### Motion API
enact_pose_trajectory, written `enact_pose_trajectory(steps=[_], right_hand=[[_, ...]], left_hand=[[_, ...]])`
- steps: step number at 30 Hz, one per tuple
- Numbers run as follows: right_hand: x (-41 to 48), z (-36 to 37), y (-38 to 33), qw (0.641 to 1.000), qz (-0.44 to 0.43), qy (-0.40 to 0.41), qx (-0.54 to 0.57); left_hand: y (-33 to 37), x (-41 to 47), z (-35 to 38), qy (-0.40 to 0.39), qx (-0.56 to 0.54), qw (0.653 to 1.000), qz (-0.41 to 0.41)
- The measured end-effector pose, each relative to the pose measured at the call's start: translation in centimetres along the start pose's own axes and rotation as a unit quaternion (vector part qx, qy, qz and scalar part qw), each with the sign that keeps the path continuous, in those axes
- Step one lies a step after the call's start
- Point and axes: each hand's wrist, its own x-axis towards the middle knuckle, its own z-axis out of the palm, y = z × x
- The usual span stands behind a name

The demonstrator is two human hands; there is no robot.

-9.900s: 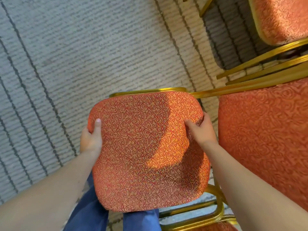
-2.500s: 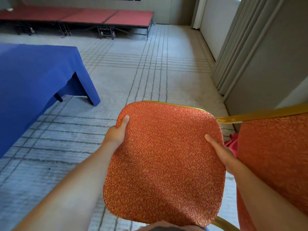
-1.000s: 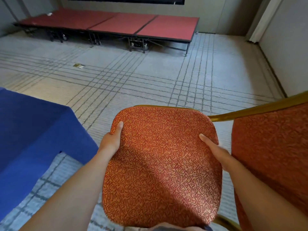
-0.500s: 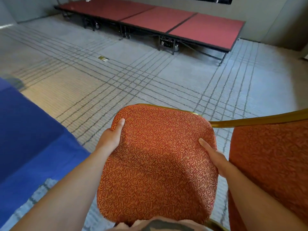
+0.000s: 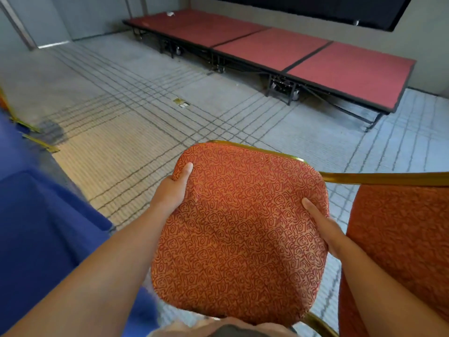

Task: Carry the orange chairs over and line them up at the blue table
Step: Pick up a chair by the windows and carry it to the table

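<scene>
- Chair (image 5: 238,234), head view: seat held up off the carpet (image 5: 145,132), blue table (image 5: 36,227) just to its left.
- Left hand (image 5: 170,188) and right hand (image 5: 323,229) each clamp a seat edge, thumb on top; opposite sides likely balance the load.

Centre: seat cushion (image 5: 240,234), orange fabric covered with a dense darker-red pattern of squared spirals, edged on its upper side by a gold rim (image 5: 255,149). Right edge: backrest (image 5: 401,239) in the same orange-and-red pattern, topped by a gold rail (image 5: 384,178). Left and lower left: table cover (image 5: 36,227), plain deep blue. Middle: carpet (image 5: 145,98), pale grey crossed by bands of thin dark lines forming a grid, tinted tan at centre left. Upper right: stage platforms (image 5: 291,52), red tops divided by black seams, on black frames. Top right: screen (image 5: 315,7), black. Upper left: wall (image 5: 92,13), grey
</scene>
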Motion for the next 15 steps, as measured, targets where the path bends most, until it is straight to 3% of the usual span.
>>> enact_pose_trajectory(steps=[15], right_hand=[[25.7,24.8,-20.8,0.981,-0.007,-0.123,-0.147]], left_hand=[[3.9,27.4,-9.5,0.131,-0.054,0.985,-0.103]])
